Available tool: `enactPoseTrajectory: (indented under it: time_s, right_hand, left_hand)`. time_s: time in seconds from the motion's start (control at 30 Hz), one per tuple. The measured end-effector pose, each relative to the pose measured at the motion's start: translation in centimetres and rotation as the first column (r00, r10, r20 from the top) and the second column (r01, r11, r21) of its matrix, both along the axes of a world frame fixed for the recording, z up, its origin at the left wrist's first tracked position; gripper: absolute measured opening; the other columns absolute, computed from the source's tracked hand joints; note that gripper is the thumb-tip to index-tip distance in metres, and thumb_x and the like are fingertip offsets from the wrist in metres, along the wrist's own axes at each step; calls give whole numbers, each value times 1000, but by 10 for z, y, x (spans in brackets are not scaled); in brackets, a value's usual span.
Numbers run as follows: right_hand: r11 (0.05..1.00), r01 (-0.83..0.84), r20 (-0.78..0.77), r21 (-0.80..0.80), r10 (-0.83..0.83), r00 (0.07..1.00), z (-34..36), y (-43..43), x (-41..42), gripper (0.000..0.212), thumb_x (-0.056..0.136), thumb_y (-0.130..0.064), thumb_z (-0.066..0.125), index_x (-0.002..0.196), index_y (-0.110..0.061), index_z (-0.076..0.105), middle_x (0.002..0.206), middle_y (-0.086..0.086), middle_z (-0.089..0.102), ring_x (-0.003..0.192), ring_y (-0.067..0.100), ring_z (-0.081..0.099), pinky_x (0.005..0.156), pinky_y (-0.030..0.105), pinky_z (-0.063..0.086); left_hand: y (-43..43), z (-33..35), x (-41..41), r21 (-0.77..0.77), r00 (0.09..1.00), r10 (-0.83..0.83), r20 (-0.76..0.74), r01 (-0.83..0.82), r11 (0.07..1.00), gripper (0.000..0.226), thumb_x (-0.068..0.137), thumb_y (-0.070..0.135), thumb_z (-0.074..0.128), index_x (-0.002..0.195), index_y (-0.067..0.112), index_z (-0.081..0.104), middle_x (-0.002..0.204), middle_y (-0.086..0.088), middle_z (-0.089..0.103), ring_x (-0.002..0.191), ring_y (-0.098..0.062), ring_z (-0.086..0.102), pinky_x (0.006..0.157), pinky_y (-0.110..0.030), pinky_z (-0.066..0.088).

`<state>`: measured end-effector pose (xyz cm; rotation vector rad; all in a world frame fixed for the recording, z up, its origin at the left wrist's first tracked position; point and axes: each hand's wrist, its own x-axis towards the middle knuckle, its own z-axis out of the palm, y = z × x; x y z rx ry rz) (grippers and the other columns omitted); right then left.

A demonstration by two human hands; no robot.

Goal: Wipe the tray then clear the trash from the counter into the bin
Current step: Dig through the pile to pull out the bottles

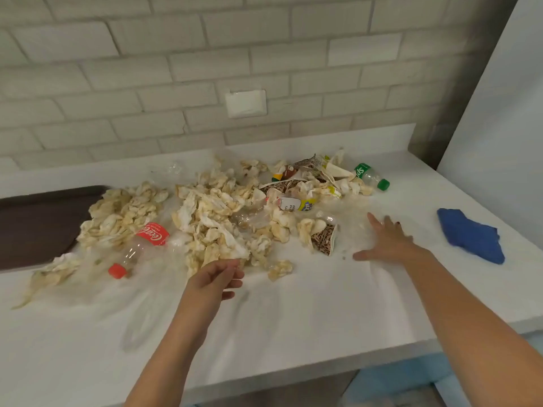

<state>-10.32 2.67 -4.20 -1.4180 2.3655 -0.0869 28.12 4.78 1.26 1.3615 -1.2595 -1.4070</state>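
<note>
A heap of crumpled stained napkins point(211, 212) covers the middle of the white counter point(293, 312). Among it lie a clear bottle with a red label and red cap point(138, 248), a green-capped bottle point(371, 175), patterned paper cups point(324, 239) and wrappers point(296, 204). A dark brown tray point(35, 224) sits at the left edge, partly under napkins. My left hand point(216, 279) hovers at the near edge of the heap, fingers curled, holding nothing. My right hand point(385, 240) is spread flat and blurred just right of the cups. No bin is in view.
A blue cloth point(470, 236) lies crumpled on the counter at the right. A tiled wall with a white outlet plate point(246, 103) runs behind. A pale panel point(499, 113) closes the right end. The counter's front edge point(293, 374) is near me.
</note>
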Motion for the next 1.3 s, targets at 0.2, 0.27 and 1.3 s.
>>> enactPoseTrajectory:
  time_s: [0.2,0.27,1.3]
  right_hand:
    - [922,66,-127,-381,-123,984,-29,7,8,32,92,-28,56,119,-13,62,115,13,56,105,35,49,88,40,43]
    - [847,60,-154,-528,-165,974,-40,11,16,23,92,-14,52,105,-2,67,93,18,62,89,38,52,75,40,44]
    - [430,170,343,-887,367,865,35,-51,143,20,75,-16,62,79,-20,43,75,-14,55,66,-5,48,59,12,36]
  left_hand:
    - [-66,6,-4,-91,983,-96,159,111,990,16,94,12,54,96,18,68,88,-2,70,80,-15,64,67,-20,48]
    - [-87,6,-14,-208,951,-88,295,154,966,11,92,17,57,94,22,67,88,4,68,81,-11,62,68,-18,45]
    - [-69,-78,70,-337,434,379,818,-173,925,35,94,18,47,127,14,53,92,-11,60,92,-30,54,73,-37,42]
